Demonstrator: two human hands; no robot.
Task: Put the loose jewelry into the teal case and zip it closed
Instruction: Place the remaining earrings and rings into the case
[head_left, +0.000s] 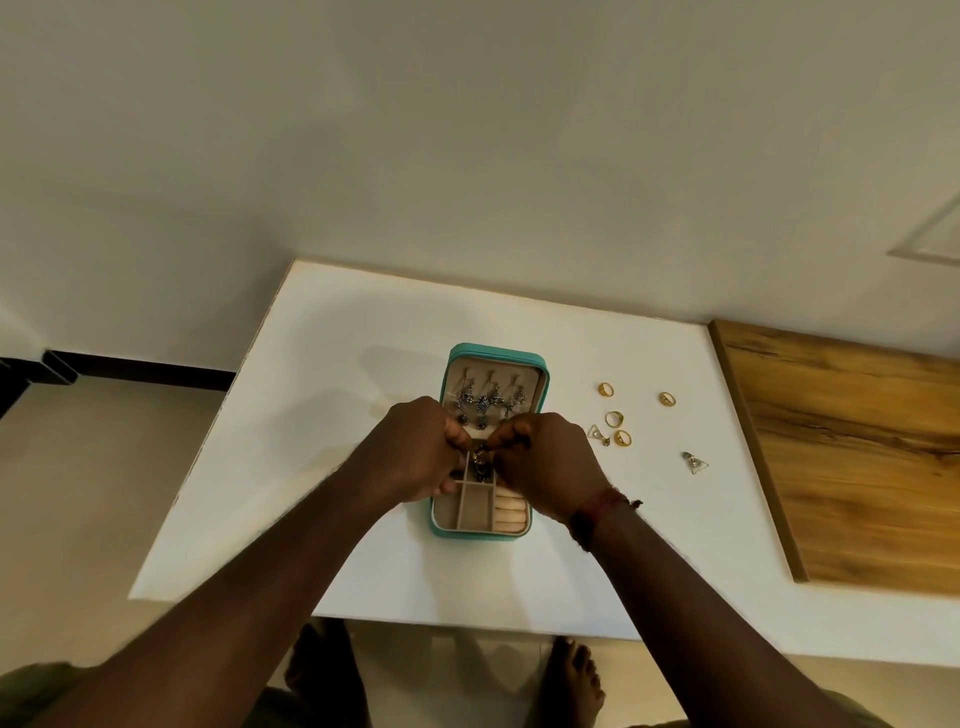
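Over the open teal case (488, 351), left hand (415, 452) and right hand (545, 462) both pinched 1 dark piece (480, 457) (4 gold rings (614, 418) lay right of case).

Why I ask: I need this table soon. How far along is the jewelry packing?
Done: three dangling pieces already hang in the lid of the open teal case. In hand: the left hand and right hand together pinch a dark piece over the case's compartments. Left: four gold rings and two triangular pieces lie loose on the white table, right of the case, and it is not yet zipped.
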